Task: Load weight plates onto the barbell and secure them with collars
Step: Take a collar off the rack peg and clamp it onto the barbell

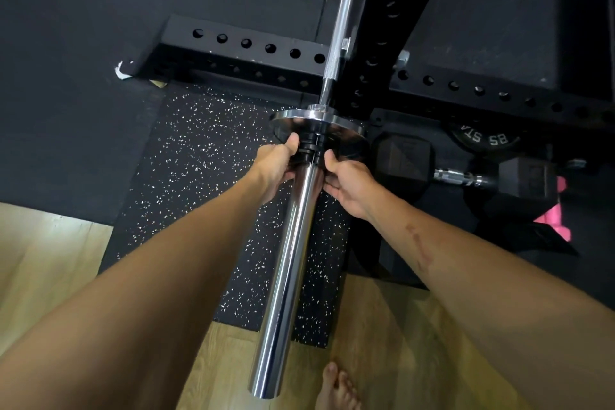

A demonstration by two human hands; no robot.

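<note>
Gripping a black ring-shaped collar [311, 151] from either side, the left hand [276, 165] and right hand [349, 181] close their fingers around it on the long chrome barbell sleeve [288, 273], pressed against a shiny chrome weight plate [346, 138] seated beside the black steel rack [392, 27].

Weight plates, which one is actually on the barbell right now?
The chrome plate sits on the barbell sleeve, with both hands at the black collar against it. The black plate with white lettering lies by the rack base, off the bar.
</note>
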